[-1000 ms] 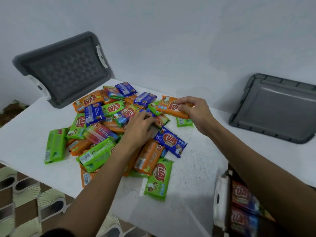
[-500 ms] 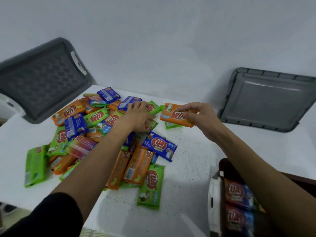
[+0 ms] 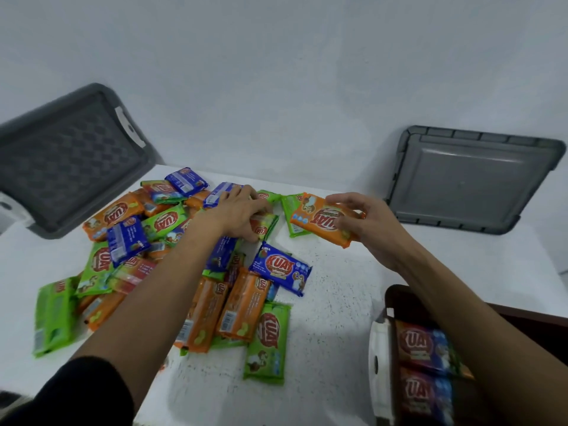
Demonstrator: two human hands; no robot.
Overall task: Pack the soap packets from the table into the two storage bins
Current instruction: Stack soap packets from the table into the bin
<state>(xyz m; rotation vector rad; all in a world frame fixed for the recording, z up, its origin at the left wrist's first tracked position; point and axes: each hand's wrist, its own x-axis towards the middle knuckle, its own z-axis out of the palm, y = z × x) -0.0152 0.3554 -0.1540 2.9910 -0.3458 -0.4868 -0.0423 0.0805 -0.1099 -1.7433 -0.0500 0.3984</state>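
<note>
Right hand (image 3: 360,223) pinches an orange packet (image 3: 321,220) beyond the storage bin (image 3: 380,358); left hand (image 3: 242,216) clutches a green packet (image 3: 265,226) farther left. Fingertip hold, slick wrapper: it may drop short onto the counter (image 3: 338,305).

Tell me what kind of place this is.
Probably a plain room at home or a small stockroom, not a factory line: a white table against a bare wall, a loose pile of soap packets, and grey bin lids leaning on that wall.
</note>
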